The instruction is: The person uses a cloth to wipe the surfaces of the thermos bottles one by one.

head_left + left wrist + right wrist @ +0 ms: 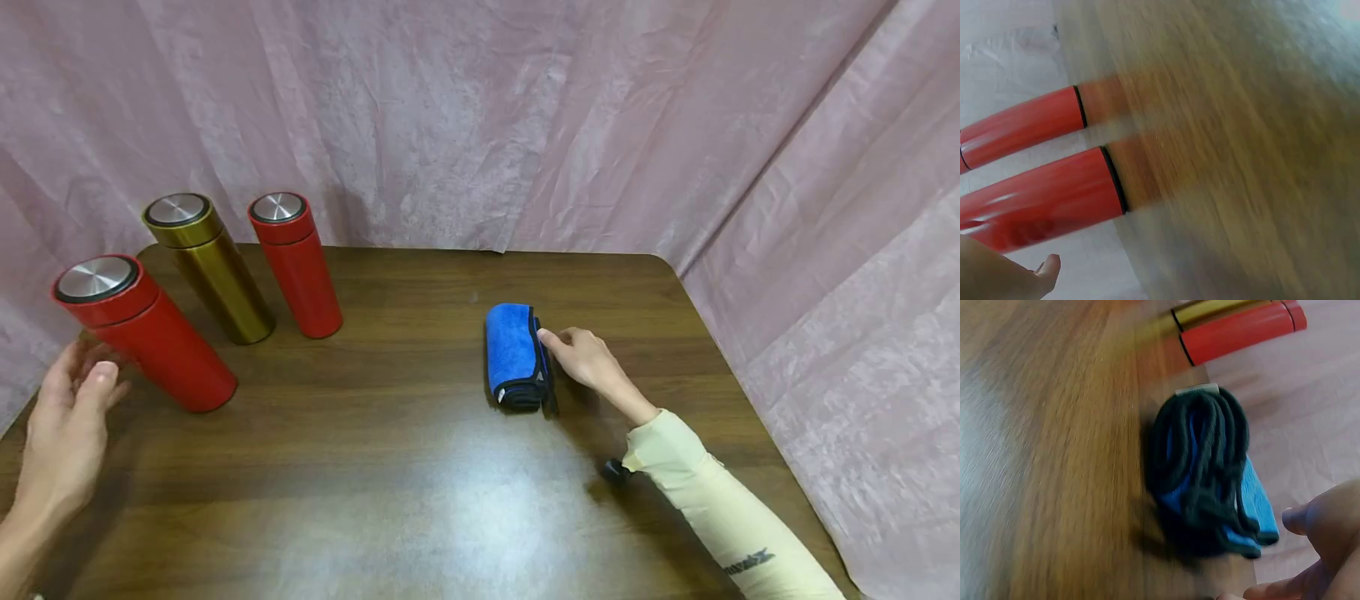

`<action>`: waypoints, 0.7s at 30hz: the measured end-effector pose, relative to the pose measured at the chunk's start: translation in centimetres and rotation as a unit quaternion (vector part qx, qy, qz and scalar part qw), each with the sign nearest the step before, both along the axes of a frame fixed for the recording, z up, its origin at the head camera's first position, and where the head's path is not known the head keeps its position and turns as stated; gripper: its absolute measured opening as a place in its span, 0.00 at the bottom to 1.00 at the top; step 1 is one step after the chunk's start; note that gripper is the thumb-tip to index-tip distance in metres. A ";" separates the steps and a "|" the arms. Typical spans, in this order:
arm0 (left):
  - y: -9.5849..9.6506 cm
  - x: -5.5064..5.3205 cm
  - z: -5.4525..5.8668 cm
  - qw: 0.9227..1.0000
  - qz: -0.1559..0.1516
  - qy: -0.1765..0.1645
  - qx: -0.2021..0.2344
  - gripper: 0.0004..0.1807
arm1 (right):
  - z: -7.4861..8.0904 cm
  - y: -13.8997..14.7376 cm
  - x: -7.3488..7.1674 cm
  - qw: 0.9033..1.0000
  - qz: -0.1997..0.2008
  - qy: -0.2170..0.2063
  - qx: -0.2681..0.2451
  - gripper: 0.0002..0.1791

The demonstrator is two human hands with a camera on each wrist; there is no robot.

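Your right hand [588, 358] is at the right side of the rolled blue cloth [512, 346], which lies on the worktop [405, 354] well apart from the bottles; its thumb and fingers are parted and have hold of nothing, and the right wrist view shows a gap before the cloth. The likeliest trouble there is the loose black-edged flaps [1244, 534] facing your fingers: pinch only those and the roll would probably unwind, so you'd want the whole bundle. Your left hand [69, 429] has its thumb and fingers spread beside the nearer red bottle [165, 346], not gripping; I cannot tell whether the fingertips behind it touch. That bottle is tall and narrow, so a nudge high up could tip it, perhaps into the gold bottle [228, 287] and then the farther red bottle [303, 279]. With your hands so far apart, watching one side could make you clumsy on the other.
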State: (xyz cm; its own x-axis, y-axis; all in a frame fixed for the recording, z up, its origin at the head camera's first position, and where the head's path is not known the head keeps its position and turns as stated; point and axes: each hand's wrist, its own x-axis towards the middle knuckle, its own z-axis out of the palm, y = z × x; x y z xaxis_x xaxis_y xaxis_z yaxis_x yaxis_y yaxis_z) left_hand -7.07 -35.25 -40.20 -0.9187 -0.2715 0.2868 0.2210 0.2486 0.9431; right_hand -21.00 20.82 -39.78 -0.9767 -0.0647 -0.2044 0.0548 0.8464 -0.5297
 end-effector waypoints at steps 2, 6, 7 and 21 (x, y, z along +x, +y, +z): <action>0.3 -0.1 0.3 0.999 0.019 -0.028 -0.033 0.33 | 0.0 -0.7 -0.2 1.000 0.001 -0.004 0.001 0.41; 1.1 -0.3 0.7 0.996 0.045 -0.060 -0.042 0.38 | 0.2 -1.9 -0.6 1.000 -0.002 -0.006 0.012 0.40; 1.3 -0.4 0.7 0.998 0.044 -0.050 -0.019 0.39 | 0.3 -2.2 -0.7 1.000 -0.002 -0.004 0.015 0.39; 2.9 -1.5 1.1 0.990 0.120 -0.060 -0.044 0.37 | 0.1 -3.7 -1.0 0.998 0.001 0.005 -0.057 0.32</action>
State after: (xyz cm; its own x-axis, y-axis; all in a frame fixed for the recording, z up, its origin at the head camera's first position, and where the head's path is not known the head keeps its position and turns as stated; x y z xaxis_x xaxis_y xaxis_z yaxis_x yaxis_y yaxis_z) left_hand -8.56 -32.34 -39.07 -0.8597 -0.4647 0.2121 0.0341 0.3621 0.9315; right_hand -21.98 17.07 -39.71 -0.9786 -0.0878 -0.1861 0.0483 0.7812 -0.6224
